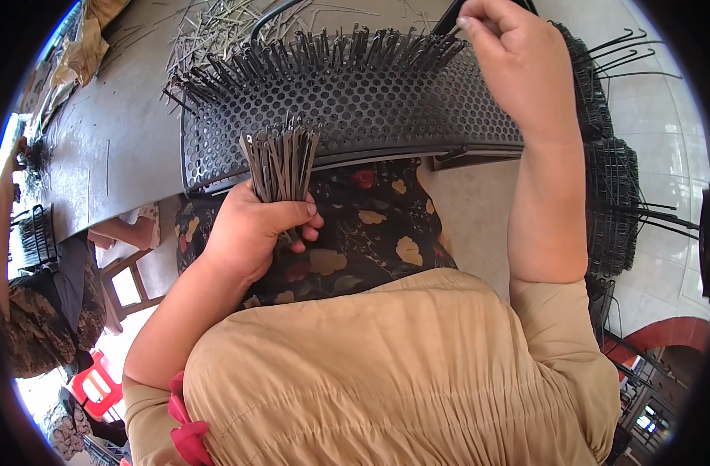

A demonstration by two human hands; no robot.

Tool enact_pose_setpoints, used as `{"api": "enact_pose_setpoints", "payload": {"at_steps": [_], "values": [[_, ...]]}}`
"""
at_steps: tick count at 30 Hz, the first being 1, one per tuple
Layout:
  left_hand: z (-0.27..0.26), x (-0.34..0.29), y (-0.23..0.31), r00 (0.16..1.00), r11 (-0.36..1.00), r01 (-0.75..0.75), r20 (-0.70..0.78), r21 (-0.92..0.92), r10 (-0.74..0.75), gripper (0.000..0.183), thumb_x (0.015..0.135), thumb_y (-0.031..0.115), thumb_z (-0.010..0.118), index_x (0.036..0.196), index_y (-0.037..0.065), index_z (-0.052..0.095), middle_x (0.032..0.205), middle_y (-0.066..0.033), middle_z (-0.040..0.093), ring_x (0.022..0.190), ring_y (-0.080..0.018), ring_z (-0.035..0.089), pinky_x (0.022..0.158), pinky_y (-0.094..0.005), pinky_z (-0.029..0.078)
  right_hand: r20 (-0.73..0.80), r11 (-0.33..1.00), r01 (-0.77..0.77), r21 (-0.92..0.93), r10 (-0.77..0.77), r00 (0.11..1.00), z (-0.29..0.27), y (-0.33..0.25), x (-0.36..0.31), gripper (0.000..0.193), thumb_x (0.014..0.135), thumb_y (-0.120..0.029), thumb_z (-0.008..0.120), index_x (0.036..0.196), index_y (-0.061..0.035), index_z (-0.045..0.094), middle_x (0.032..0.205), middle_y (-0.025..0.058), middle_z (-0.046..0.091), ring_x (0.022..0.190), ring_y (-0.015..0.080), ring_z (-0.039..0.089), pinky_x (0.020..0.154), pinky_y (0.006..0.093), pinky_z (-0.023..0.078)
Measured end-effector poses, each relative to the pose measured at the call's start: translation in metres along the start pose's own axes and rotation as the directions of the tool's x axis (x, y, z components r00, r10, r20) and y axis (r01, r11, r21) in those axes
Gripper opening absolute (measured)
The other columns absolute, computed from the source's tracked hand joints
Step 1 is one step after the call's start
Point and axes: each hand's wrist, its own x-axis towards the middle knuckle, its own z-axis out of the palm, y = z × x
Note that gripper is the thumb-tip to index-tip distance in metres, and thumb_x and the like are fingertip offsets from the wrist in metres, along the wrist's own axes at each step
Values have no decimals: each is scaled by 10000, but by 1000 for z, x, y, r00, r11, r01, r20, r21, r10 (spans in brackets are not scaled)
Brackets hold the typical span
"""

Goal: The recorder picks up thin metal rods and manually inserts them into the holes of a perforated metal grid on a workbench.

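Note:
My left hand (242, 229) is wrapped round a bundle of thin dark metal strips (281, 163), held upright over my lap near the panel's front edge. A black perforated metal panel (347, 116) with round holes lies across the table edge before me. Along its far side a dense row of dark hooked rods (316, 58) stands up, leaning various ways. My right hand (525, 70) is raised over the panel's far right end, thumb and forefinger pinched together. Whatever it pinches, if anything, is too small to make out against the dark bar (450, 17) beside the fingertips.
Loose strips (215, 35) lie scattered on the grey table (98, 171) behind the panel. Stacked black wire racks (612, 210) with protruding hooked ends stand at my right. Another person's arm (126, 231) shows at the left, above a red stool (97, 384). Patterned dark cloth (370, 225) covers my lap.

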Motion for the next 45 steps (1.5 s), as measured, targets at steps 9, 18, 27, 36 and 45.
{"api": "enact_pose_setpoints", "payload": {"at_steps": [9,18,27,36,45], "values": [[2,-2,-2,1000,1000,10,0,-1,-10,135,817,81,683,917,17,620,806,-108,670,673,-186,644,561,-297,496,127,996,-49,-76,59,990,16,17,-15,171,859,-197,664,956,-78,738,830,104,710,711,272,667,661,326,514],[6,4,5,1000,1000,-3,4,-29,3,135,817,70,681,922,9,622,789,-106,668,658,-185,642,552,-293,498,137,971,127,-203,-100,985,20,23,-11,166,854,-150,653,985,-64,707,884,136,708,831,303,686,728,369,541],[1,-31,-9,930,939,-335,184,78,317,264,820,72,764,1035,38,613,828,-20,641,724,-101,609,648,-261,515,85,551,79,831,-266,960,47,-90,-52,412,816,-188,752,1160,6,634,1235,154,601,1066,255,589,816,359,518],[-27,-86,-39,748,770,-625,380,128,544,238,815,21,710,1044,6,646,978,-65,673,920,-150,635,830,-302,519,101,512,168,843,-456,884,46,-182,-92,156,810,-96,668,944,-26,705,1018,144,702,924,305,688,834,376,542],[-52,-137,-90,674,590,-734,471,337,569,469,754,109,814,1167,45,600,1234,-78,598,1174,-198,550,995,-360,461,71,539,371,756,-631,772,31,-234,-148,146,818,-152,686,912,-45,722,1033,125,708,893,284,697,781,359,563]]}}
